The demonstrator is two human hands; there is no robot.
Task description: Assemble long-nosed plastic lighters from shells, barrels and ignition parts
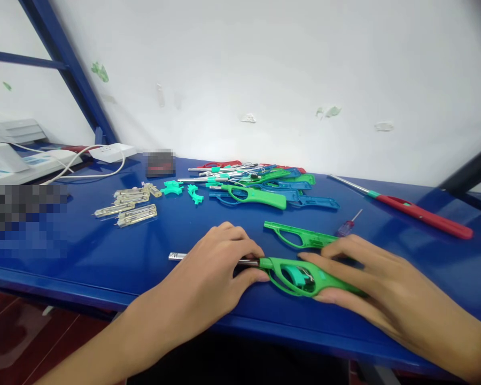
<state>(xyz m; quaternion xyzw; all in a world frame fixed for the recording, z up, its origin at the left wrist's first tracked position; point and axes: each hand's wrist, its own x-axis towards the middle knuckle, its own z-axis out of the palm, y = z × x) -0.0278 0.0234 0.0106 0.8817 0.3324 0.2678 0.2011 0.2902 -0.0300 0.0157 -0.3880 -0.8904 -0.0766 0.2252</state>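
Both tube [249,262] and handle [327,282] of a green lighter [270,263] were gripped near the table's [172,235] six-o'clock edge, by left hand [220,262] and right hand [380,278] respectively, I judged for steadiness, with a loose shell [315,239] at its twelve o'clock, presumably for reach.

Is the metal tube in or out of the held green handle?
Apparently in: the metal tube meets the green handle at its front end with no visible gap. Depth is hidden.
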